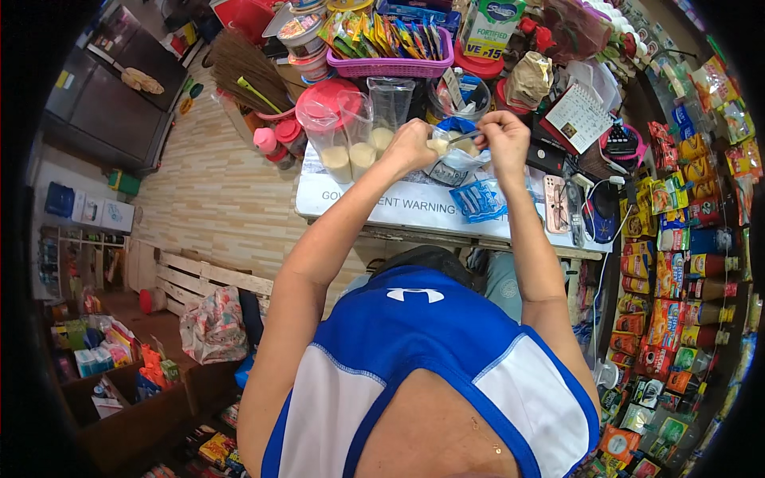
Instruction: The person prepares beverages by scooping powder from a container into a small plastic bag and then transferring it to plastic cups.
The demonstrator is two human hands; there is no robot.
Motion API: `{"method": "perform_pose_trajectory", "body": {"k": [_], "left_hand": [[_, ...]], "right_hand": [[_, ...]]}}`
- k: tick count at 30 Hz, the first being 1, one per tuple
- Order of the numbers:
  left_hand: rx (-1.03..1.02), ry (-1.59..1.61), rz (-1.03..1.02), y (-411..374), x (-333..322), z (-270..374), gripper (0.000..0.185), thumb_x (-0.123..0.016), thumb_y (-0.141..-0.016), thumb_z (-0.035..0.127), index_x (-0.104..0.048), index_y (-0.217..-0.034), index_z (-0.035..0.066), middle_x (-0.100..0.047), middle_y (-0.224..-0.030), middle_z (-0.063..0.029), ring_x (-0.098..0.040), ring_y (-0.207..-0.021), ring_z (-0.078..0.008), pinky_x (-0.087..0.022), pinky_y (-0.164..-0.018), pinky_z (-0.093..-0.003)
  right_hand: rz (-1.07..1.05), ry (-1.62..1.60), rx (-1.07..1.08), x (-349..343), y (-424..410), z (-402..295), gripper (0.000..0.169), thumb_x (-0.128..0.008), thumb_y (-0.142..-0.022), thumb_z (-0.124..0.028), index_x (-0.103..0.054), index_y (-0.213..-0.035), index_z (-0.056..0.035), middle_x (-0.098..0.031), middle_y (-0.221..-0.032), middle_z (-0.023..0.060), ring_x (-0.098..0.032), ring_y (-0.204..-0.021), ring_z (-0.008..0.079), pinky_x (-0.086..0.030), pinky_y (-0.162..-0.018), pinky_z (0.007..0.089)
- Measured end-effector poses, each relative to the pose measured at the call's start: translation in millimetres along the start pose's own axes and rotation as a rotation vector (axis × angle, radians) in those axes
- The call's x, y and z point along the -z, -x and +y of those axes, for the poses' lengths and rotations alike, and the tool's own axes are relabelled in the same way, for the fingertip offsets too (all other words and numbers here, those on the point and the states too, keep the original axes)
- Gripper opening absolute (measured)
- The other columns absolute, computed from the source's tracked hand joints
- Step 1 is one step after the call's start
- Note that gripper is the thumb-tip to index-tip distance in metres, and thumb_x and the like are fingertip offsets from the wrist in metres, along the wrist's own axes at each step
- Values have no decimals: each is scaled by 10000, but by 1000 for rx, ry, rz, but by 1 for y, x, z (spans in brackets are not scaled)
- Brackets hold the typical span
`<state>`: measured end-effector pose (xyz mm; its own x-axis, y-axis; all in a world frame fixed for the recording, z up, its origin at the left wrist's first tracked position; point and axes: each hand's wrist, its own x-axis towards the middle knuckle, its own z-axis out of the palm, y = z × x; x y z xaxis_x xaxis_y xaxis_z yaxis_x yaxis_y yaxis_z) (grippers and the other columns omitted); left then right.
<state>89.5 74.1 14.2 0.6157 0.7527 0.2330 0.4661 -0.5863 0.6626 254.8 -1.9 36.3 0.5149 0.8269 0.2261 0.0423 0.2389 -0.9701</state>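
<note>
A blue and white plastic bag [457, 164] of pale powder stands with its mouth open on the table [382, 200]. My left hand [413, 145] is closed at the left rim of this bag; its fingertips are partly hidden. From the right, my right hand [507, 136] pinches the handle of a metal spoon [466, 136]. The spoon slants down into the bag mouth, toward a pale heap of powder by my left fingers. Left of my left hand stand clear plastic bags [336, 161], each with similar powder in the bottom. An empty-looking blue printed packet [478, 201] lies in front of the open bag.
A purple basket [391, 67] of sachets and a red-lidded jar [334, 98] stand behind the bags. To the right lie a phone [556, 203] with eyeglasses on it, a cable [591, 200] and a calendar [578, 119]. Hanging packets [669, 275] line the right side.
</note>
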Motion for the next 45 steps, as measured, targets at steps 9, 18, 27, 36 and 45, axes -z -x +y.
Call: {"method": "perform_pose_trajectory", "body": {"k": [9,18,27,36,45], "left_hand": [[179,22,-144,14,2,-17,464,-651,-604,142,-613,-1016,-66,-602,-1033,-239,-595,-967,-319,-457,-856,-349],[165,190,-20,17,-6,-30,386,-624,-634,152,-645,-976,-28,-630,-922,-242,-615,-901,-340,-468,-820,-376],[270,345,-201,7,1,-18,431,-571,-633,58,-601,-1042,-74,-650,-834,-186,-637,-585,-167,-507,-594,-297],[128,124,-90,8,-7,-33,382,-579,-668,63,-612,-1037,-30,-646,-865,-170,-642,-617,-201,-498,-606,-324],[143,197,-183,9,-2,-34,382,-546,-676,30,-599,-1044,-57,-647,-839,-175,-632,-593,-207,-496,-600,-328]], "right_hand": [[-448,541,380,-36,40,21,135,-483,-683,101,-570,-746,19,-575,-709,181,-586,-657,308,-439,-570,339],[-61,54,54,-3,31,-1,51,-524,-811,23,-572,-803,9,-612,-737,70,-573,-577,106,-470,-522,221],[156,-92,38,27,24,-19,44,-556,-803,21,-529,-837,12,-627,-778,128,-598,-546,138,-503,-493,233],[103,274,258,40,20,-10,59,-522,-788,41,-562,-805,2,-623,-748,73,-592,-609,120,-467,-551,232],[123,577,278,23,24,47,73,-466,-735,54,-519,-741,4,-576,-640,123,-581,-559,191,-460,-541,307]]}}
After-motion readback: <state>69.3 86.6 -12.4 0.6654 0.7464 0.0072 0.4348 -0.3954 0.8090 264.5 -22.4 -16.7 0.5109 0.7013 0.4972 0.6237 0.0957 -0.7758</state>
